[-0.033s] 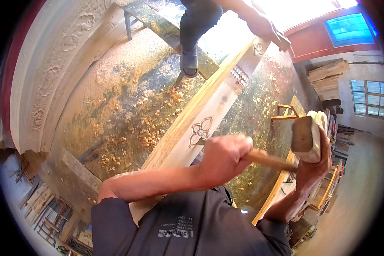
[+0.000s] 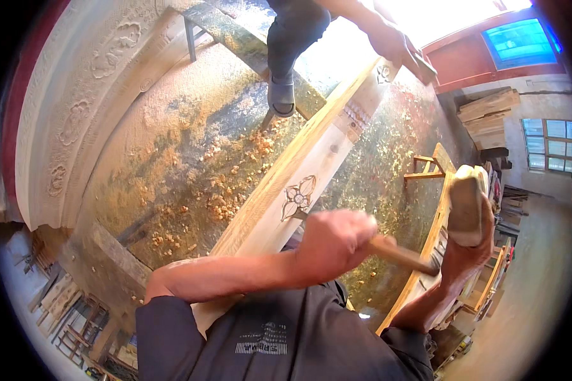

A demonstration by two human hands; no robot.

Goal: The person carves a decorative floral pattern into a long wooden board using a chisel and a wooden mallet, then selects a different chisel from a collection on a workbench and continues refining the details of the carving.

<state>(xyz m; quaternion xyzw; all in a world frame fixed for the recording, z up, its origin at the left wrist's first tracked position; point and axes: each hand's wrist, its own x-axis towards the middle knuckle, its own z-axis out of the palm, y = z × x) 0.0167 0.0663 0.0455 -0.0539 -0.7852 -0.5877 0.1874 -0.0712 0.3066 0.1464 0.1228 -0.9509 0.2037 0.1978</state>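
Observation:
My left hand [image 2: 337,244] is closed round the wooden handle of a carving chisel [image 2: 403,256]. The chisel's blade end reaches the lower edge of a carved flower [image 2: 299,197] on a long pale wooden beam [image 2: 327,155]. Raised at the right, my right hand [image 2: 467,254] grips a wooden block mallet [image 2: 467,213], slightly blurred. The mallet is apart from the chisel's butt. Much of the mallet's grip is hidden behind its head and my fingers.
Another person's hand [image 2: 394,47] rests at the beam's far end, holding a flat tool. Their sandalled foot [image 2: 281,98] is on a low bench [image 2: 308,98]. Wood shavings [image 2: 222,203] litter the floor. A carved panel [image 2: 76,114] stands left; a second board [image 2: 419,279] lies right.
My right hand has tilted the mallet and shifted it slightly right, away from the chisel. The chisel's butt end has dropped a little. The other person's hand has moved slightly.

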